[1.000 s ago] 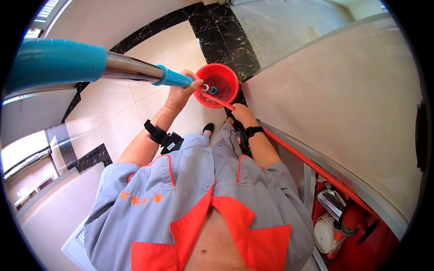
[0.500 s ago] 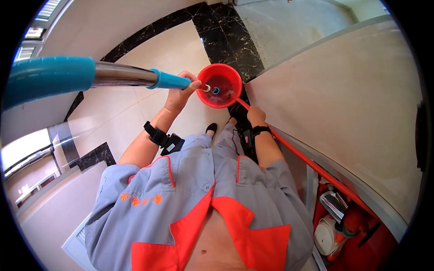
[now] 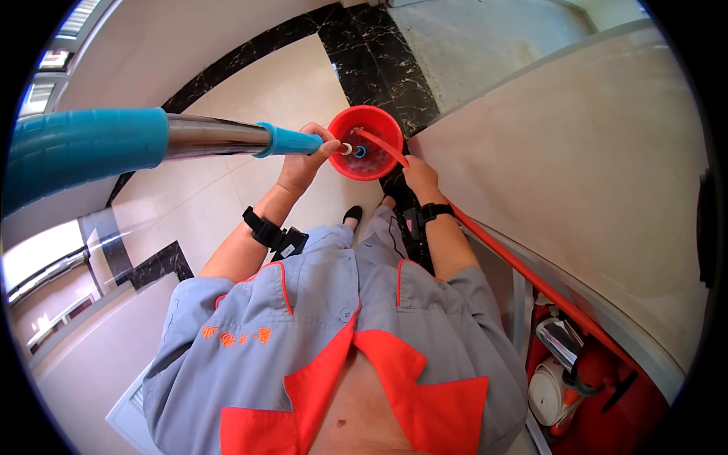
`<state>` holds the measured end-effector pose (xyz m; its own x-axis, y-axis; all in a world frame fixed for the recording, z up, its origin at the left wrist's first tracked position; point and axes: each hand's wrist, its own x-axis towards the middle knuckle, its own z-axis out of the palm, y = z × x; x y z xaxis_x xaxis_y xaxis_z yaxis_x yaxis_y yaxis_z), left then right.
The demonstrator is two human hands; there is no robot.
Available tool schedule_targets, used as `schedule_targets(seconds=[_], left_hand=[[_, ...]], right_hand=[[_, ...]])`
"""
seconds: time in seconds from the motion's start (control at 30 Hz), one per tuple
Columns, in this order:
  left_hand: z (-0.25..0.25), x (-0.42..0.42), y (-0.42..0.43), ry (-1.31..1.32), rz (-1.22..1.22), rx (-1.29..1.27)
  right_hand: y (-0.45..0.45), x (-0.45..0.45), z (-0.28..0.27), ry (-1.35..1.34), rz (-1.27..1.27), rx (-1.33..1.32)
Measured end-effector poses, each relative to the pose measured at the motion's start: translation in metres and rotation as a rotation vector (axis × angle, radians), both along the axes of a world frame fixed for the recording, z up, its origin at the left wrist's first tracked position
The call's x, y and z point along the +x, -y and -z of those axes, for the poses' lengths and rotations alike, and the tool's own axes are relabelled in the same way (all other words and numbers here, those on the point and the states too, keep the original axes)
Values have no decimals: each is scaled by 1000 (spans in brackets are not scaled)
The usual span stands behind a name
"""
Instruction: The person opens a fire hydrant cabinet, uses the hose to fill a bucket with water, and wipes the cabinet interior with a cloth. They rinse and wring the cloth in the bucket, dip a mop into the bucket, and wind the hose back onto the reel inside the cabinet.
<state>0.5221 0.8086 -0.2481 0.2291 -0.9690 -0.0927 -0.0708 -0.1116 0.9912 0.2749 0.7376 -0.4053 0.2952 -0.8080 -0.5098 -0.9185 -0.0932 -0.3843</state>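
My left hand [image 3: 305,163] is wrapped round a mop handle [image 3: 216,138], a shiny metal pole with blue sleeves. Its lower end reaches into a red bucket [image 3: 334,144] on the floor; the mop head cannot be made out. Some water [image 3: 371,163] with a foamy surface shows in the bucket. My right hand [image 3: 422,177] is closed on a red hose [image 3: 523,269], just outside the bucket's right side. The hose's end points over the rim into the bucket. A black strap with a small box sits on each wrist.
A pale wall panel [image 3: 576,144] stands close on the right. Below it, an open red cabinet [image 3: 622,413] holds a rolled white hose [image 3: 547,394] and metal fittings. Black marble borders [image 3: 371,68] edge the cream floor tiles [image 3: 265,83]. My feet stand just below the bucket.
My right hand has moved up and left, bringing the hose end farther over the bucket. My left hand and the mop handle have shifted only slightly.
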Motion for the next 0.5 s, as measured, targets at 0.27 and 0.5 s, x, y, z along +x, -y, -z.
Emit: schedule_targets(seconds=[0.27, 0.5], left_hand=[[-8, -2, -1, -10, 1, 8], [-3, -1, -4, 16, -5, -39]], right_hand=[[-2, 5, -3, 7, -4, -7], [-20, -16, 20, -108, 6, 18]])
